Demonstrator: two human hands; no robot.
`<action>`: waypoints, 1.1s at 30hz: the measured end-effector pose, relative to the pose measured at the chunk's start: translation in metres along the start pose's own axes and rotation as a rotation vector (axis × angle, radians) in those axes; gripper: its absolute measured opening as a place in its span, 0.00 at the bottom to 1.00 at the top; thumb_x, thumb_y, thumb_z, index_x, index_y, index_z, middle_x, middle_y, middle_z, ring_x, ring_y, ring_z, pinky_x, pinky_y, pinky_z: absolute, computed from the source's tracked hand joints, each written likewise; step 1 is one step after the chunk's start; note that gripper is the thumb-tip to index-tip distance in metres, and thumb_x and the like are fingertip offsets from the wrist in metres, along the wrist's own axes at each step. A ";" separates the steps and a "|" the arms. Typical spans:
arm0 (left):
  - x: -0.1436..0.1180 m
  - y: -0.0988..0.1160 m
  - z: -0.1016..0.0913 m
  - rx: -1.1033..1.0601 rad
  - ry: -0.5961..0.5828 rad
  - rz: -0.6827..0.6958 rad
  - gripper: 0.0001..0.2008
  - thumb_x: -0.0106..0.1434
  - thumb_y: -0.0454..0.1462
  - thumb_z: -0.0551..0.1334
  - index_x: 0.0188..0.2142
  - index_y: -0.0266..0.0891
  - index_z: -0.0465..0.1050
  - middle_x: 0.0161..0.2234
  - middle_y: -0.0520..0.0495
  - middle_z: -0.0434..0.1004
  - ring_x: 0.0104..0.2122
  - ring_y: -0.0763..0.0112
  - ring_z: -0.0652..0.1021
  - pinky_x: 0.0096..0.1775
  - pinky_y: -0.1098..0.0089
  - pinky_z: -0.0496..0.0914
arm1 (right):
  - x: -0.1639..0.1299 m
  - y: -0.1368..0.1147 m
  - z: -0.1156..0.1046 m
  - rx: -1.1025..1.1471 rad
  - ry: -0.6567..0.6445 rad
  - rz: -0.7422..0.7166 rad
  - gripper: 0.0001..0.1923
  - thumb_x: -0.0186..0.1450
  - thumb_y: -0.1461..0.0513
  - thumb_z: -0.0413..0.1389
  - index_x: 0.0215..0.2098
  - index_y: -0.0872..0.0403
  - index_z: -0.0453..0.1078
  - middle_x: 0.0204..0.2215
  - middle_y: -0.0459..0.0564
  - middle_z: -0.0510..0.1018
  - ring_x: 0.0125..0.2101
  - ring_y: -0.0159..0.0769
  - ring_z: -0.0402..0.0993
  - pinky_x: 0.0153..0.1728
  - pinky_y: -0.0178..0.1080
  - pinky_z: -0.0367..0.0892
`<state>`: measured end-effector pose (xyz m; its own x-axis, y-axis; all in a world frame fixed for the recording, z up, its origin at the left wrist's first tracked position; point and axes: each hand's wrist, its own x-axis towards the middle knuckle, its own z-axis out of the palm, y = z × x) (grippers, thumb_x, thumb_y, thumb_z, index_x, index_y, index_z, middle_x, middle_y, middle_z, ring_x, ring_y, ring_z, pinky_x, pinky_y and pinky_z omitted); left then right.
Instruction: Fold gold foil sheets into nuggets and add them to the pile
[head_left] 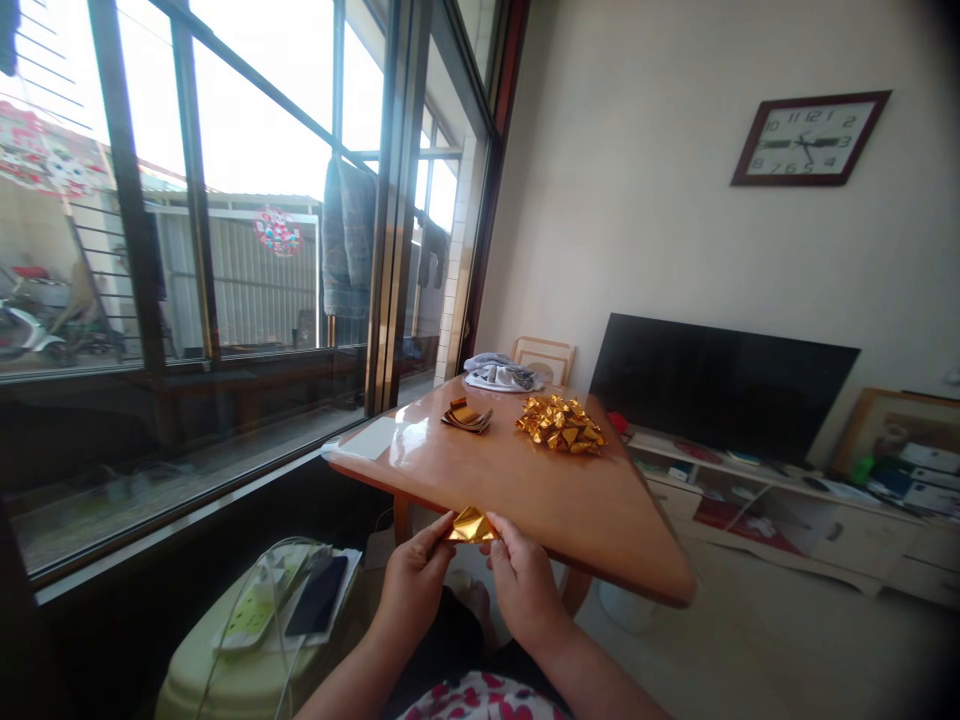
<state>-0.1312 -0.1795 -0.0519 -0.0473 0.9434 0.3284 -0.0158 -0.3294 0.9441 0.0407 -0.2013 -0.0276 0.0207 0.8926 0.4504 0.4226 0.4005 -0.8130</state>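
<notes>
A small folded piece of shiny gold foil paper [472,525] is stretched between my two hands, just in front of the table's near edge. My left hand [414,572] pinches its left end between thumb and fingers. At the right end, my right hand [523,572] grips the foil the same way. Beyond them on the brown wooden table [480,470] lies a heap of folded gold foil pieces [561,424]. To the left of that heap rests a small stack of foil sheets [466,415], with curled edges.
Folded cloth [501,372] sits at the table's far end. At lower left, a pale green stool [191,660] bears a power strip [251,612], cables and a dark phone [318,594]. A large window [255,280] runs along the left. A television [720,385] stands on a low cabinet [847,535].
</notes>
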 end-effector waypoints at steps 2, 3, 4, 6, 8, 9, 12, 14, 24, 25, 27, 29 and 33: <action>0.001 -0.003 -0.001 0.005 -0.015 0.012 0.22 0.61 0.41 0.66 0.54 0.41 0.79 0.51 0.43 0.82 0.49 0.53 0.81 0.53 0.58 0.73 | 0.001 0.000 0.000 -0.009 -0.012 -0.010 0.23 0.68 0.63 0.51 0.59 0.48 0.74 0.49 0.54 0.82 0.49 0.50 0.78 0.48 0.48 0.74; 0.001 -0.004 -0.001 0.008 -0.019 0.015 0.21 0.61 0.41 0.66 0.54 0.41 0.79 0.51 0.43 0.82 0.50 0.53 0.81 0.53 0.58 0.73 | 0.001 0.000 0.000 -0.016 -0.019 -0.013 0.23 0.68 0.63 0.51 0.59 0.48 0.74 0.50 0.54 0.82 0.50 0.50 0.78 0.48 0.47 0.74; 0.002 -0.005 -0.001 0.012 -0.021 0.016 0.21 0.61 0.41 0.66 0.54 0.41 0.79 0.51 0.43 0.82 0.50 0.54 0.81 0.54 0.58 0.73 | 0.001 0.000 -0.001 -0.026 -0.026 -0.014 0.23 0.68 0.63 0.50 0.60 0.49 0.73 0.51 0.55 0.81 0.51 0.50 0.78 0.49 0.47 0.75; 0.002 -0.005 -0.001 0.020 -0.018 0.015 0.21 0.61 0.40 0.65 0.54 0.40 0.79 0.51 0.43 0.82 0.50 0.54 0.81 0.54 0.58 0.73 | 0.000 -0.001 -0.001 -0.049 -0.040 -0.018 0.24 0.68 0.63 0.49 0.60 0.50 0.72 0.53 0.55 0.80 0.53 0.49 0.77 0.50 0.46 0.75; 0.003 -0.005 0.000 0.028 -0.014 0.017 0.21 0.61 0.40 0.64 0.54 0.40 0.79 0.51 0.44 0.82 0.50 0.54 0.81 0.55 0.58 0.73 | 0.000 -0.002 -0.002 -0.079 -0.052 -0.030 0.24 0.68 0.64 0.49 0.61 0.51 0.72 0.53 0.55 0.80 0.54 0.48 0.77 0.51 0.45 0.74; 0.004 -0.005 0.000 0.033 -0.014 0.020 0.21 0.62 0.40 0.64 0.54 0.40 0.79 0.51 0.44 0.83 0.50 0.54 0.81 0.55 0.58 0.73 | 0.000 -0.002 -0.002 -0.097 -0.057 -0.036 0.24 0.68 0.64 0.48 0.61 0.52 0.71 0.53 0.56 0.80 0.54 0.47 0.77 0.51 0.45 0.74; 0.005 -0.007 0.001 0.049 -0.020 0.030 0.21 0.62 0.40 0.63 0.54 0.39 0.79 0.51 0.43 0.83 0.50 0.54 0.81 0.55 0.58 0.73 | 0.001 -0.002 -0.003 -0.146 -0.065 -0.043 0.25 0.69 0.64 0.47 0.62 0.53 0.70 0.54 0.56 0.79 0.54 0.46 0.76 0.52 0.44 0.73; 0.006 -0.007 0.001 0.064 -0.016 0.035 0.21 0.61 0.40 0.63 0.53 0.39 0.79 0.50 0.43 0.83 0.50 0.54 0.81 0.55 0.57 0.72 | 0.001 -0.002 -0.003 -0.168 -0.065 -0.042 0.25 0.69 0.64 0.47 0.62 0.54 0.70 0.54 0.56 0.79 0.54 0.45 0.76 0.52 0.43 0.73; 0.002 0.002 0.002 0.075 -0.053 0.071 0.19 0.61 0.38 0.62 0.51 0.42 0.81 0.49 0.45 0.84 0.49 0.54 0.81 0.55 0.57 0.72 | 0.001 -0.003 -0.006 -0.190 -0.064 0.003 0.24 0.69 0.64 0.47 0.61 0.54 0.71 0.50 0.56 0.81 0.52 0.44 0.78 0.51 0.42 0.73; 0.003 0.002 0.002 0.077 -0.053 0.066 0.18 0.61 0.38 0.62 0.50 0.42 0.81 0.48 0.45 0.84 0.49 0.54 0.81 0.55 0.57 0.72 | 0.001 -0.003 -0.006 -0.192 -0.066 0.008 0.24 0.69 0.64 0.47 0.61 0.53 0.71 0.50 0.56 0.82 0.52 0.44 0.78 0.51 0.42 0.72; 0.003 0.001 0.002 0.080 -0.051 0.056 0.18 0.61 0.39 0.62 0.50 0.42 0.81 0.48 0.44 0.84 0.49 0.54 0.81 0.55 0.57 0.72 | 0.001 -0.003 -0.005 -0.191 -0.073 0.013 0.24 0.69 0.64 0.47 0.61 0.53 0.70 0.50 0.56 0.81 0.52 0.43 0.78 0.51 0.42 0.72; 0.004 0.000 0.002 0.070 -0.042 0.039 0.19 0.60 0.38 0.62 0.51 0.41 0.80 0.48 0.44 0.84 0.48 0.55 0.81 0.54 0.57 0.72 | 0.001 -0.002 -0.005 -0.185 -0.075 0.008 0.24 0.69 0.64 0.47 0.61 0.52 0.70 0.52 0.55 0.81 0.51 0.43 0.78 0.51 0.41 0.72; 0.003 -0.002 0.004 -0.013 -0.016 -0.010 0.21 0.57 0.35 0.62 0.51 0.38 0.79 0.47 0.43 0.84 0.45 0.57 0.82 0.49 0.60 0.74 | -0.001 -0.004 -0.004 -0.191 -0.052 0.007 0.23 0.68 0.65 0.48 0.59 0.52 0.70 0.47 0.54 0.82 0.47 0.43 0.80 0.46 0.40 0.73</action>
<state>-0.1273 -0.1754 -0.0526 -0.0315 0.9469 0.3199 -0.0288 -0.3208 0.9467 0.0425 -0.2042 -0.0232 -0.0205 0.9064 0.4218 0.5866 0.3526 -0.7291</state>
